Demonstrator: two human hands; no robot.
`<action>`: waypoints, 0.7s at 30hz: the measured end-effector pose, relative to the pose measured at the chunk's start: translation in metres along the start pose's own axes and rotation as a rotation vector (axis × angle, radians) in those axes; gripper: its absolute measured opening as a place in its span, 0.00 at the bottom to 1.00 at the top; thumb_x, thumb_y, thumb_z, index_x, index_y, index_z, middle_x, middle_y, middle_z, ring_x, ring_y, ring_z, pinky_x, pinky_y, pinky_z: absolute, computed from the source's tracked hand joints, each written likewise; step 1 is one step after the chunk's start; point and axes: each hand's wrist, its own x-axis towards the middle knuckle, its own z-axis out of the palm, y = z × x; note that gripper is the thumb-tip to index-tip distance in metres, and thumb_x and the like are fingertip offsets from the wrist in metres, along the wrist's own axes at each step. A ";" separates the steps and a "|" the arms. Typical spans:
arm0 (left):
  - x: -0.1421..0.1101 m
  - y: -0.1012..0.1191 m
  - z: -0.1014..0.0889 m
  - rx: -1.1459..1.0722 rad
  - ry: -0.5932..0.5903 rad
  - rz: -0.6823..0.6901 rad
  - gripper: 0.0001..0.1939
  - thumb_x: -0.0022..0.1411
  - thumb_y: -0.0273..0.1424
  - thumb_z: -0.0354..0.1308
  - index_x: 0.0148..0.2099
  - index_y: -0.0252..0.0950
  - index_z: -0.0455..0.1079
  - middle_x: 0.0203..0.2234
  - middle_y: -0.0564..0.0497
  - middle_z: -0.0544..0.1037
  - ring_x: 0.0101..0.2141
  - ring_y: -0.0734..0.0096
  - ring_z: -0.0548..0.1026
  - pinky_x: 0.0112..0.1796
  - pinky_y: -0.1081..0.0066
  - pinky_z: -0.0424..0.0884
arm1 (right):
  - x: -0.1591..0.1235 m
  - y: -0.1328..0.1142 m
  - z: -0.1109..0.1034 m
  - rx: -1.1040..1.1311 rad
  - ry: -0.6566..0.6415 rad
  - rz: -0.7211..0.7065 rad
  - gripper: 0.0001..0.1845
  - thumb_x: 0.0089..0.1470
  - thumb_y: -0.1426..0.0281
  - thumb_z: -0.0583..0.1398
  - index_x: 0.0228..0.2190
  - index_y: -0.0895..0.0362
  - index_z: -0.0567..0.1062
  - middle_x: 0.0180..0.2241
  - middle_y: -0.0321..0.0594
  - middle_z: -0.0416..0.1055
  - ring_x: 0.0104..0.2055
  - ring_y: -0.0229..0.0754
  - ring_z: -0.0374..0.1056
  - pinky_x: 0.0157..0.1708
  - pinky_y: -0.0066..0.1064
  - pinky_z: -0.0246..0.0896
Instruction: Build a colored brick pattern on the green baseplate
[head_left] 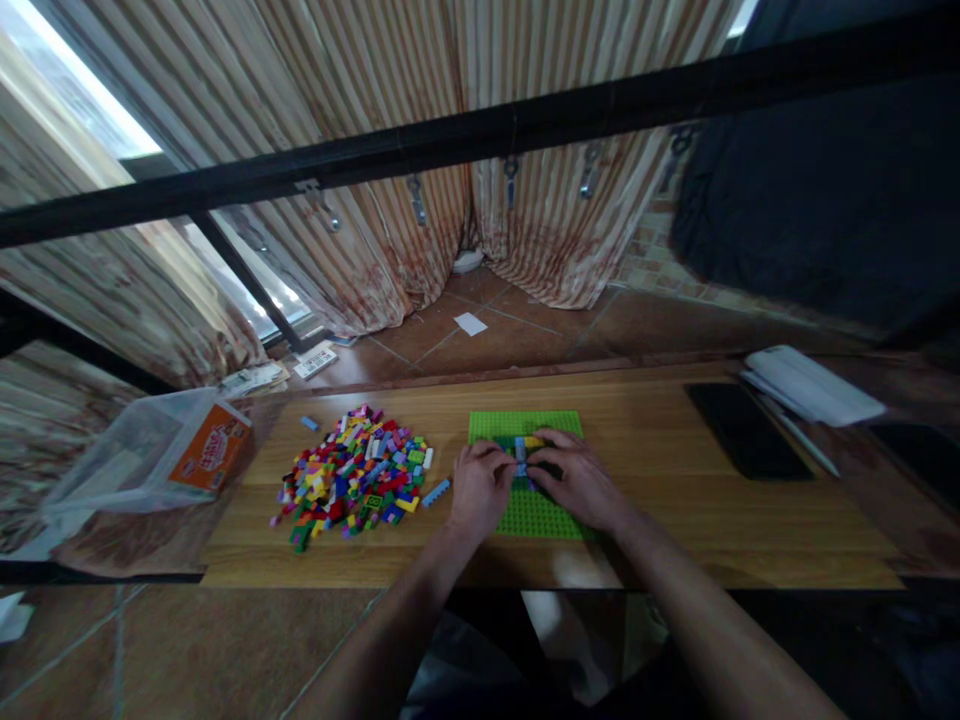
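Note:
A bright green studded baseplate (544, 515) lies on the wooden table in front of me. Near its middle sits a small cluster of toy building bricks, with a light blue brick (520, 450), a yellow brick (533, 441) and some dark green partly covered by my fingers. From the left, my left hand (481, 482) is closed, thumb and fingertips pinched at the edge of the blue bricks. My right hand (574, 478) is curled in from the other side, its fingertips pressing on the same blue bricks. The fingers hide exactly which brick each one grips.
A heap of mixed loose bricks (360, 470) spreads to the left, with a long blue brick (436, 492) beside it. Further left stands a clear plastic box (142, 450) with an orange label. On the right lie a black tablet (746, 430), a stylus (802, 438) and a white case (814, 385).

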 end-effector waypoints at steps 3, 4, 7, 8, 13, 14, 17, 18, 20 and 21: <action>0.002 0.002 -0.002 0.011 -0.015 0.000 0.06 0.60 0.28 0.58 0.34 0.41 0.76 0.36 0.51 0.76 0.40 0.67 0.72 0.46 0.63 0.66 | 0.000 -0.001 -0.001 0.000 -0.006 0.005 0.08 0.55 0.66 0.60 0.32 0.53 0.79 0.50 0.45 0.69 0.53 0.50 0.64 0.54 0.48 0.58; 0.003 0.003 -0.003 0.014 -0.021 -0.002 0.06 0.60 0.28 0.58 0.34 0.41 0.76 0.36 0.51 0.76 0.40 0.67 0.71 0.46 0.63 0.65 | 0.000 -0.001 -0.001 -0.004 -0.008 0.008 0.08 0.55 0.65 0.60 0.32 0.53 0.79 0.50 0.45 0.69 0.53 0.50 0.64 0.53 0.48 0.58; 0.006 0.005 -0.005 0.024 -0.047 -0.018 0.05 0.59 0.28 0.59 0.34 0.41 0.76 0.35 0.52 0.76 0.40 0.67 0.71 0.46 0.63 0.65 | 0.000 -0.002 -0.001 -0.017 -0.011 0.018 0.09 0.55 0.64 0.60 0.31 0.53 0.79 0.50 0.45 0.69 0.53 0.50 0.64 0.53 0.47 0.58; 0.007 0.006 -0.006 0.027 -0.059 -0.024 0.05 0.59 0.28 0.59 0.33 0.41 0.76 0.35 0.52 0.76 0.40 0.67 0.71 0.47 0.63 0.65 | 0.000 -0.002 -0.001 -0.020 -0.011 0.022 0.08 0.54 0.64 0.60 0.31 0.53 0.79 0.50 0.45 0.69 0.53 0.50 0.64 0.53 0.47 0.58; 0.013 0.010 -0.010 0.049 -0.128 -0.087 0.04 0.58 0.29 0.60 0.32 0.42 0.77 0.37 0.52 0.77 0.41 0.66 0.71 0.47 0.63 0.65 | 0.000 0.000 0.001 -0.031 -0.021 0.016 0.09 0.55 0.65 0.59 0.31 0.53 0.79 0.50 0.45 0.69 0.53 0.50 0.64 0.53 0.47 0.58; 0.014 0.011 -0.010 0.054 -0.138 -0.099 0.04 0.57 0.30 0.60 0.32 0.42 0.77 0.37 0.52 0.77 0.42 0.65 0.71 0.47 0.63 0.65 | 0.000 0.000 0.001 -0.034 -0.021 0.013 0.09 0.56 0.65 0.59 0.31 0.53 0.79 0.50 0.44 0.69 0.53 0.50 0.64 0.53 0.47 0.58; 0.016 0.013 -0.012 0.080 -0.162 -0.114 0.05 0.57 0.30 0.60 0.32 0.42 0.77 0.37 0.52 0.77 0.42 0.65 0.71 0.47 0.63 0.64 | 0.001 0.000 0.001 -0.038 -0.015 0.012 0.10 0.56 0.66 0.58 0.30 0.53 0.79 0.50 0.44 0.69 0.52 0.49 0.64 0.53 0.47 0.58; 0.017 0.013 -0.012 0.092 -0.167 -0.115 0.05 0.58 0.30 0.60 0.33 0.42 0.77 0.37 0.52 0.77 0.42 0.64 0.71 0.47 0.62 0.64 | 0.001 0.000 0.001 -0.037 -0.010 0.014 0.10 0.57 0.66 0.58 0.30 0.52 0.79 0.49 0.44 0.69 0.52 0.49 0.65 0.52 0.47 0.58; 0.018 0.014 -0.012 0.117 -0.175 -0.115 0.05 0.58 0.31 0.59 0.33 0.42 0.77 0.38 0.51 0.77 0.42 0.63 0.71 0.47 0.61 0.64 | 0.000 0.000 0.002 -0.027 -0.001 0.011 0.10 0.56 0.66 0.58 0.30 0.52 0.79 0.49 0.44 0.70 0.52 0.49 0.65 0.52 0.46 0.58; 0.018 0.014 -0.012 0.129 -0.177 -0.113 0.05 0.58 0.31 0.59 0.33 0.43 0.77 0.38 0.51 0.77 0.42 0.63 0.71 0.46 0.61 0.64 | 0.000 0.000 0.002 -0.020 0.004 0.008 0.10 0.56 0.66 0.58 0.30 0.52 0.79 0.48 0.44 0.70 0.51 0.49 0.65 0.52 0.46 0.59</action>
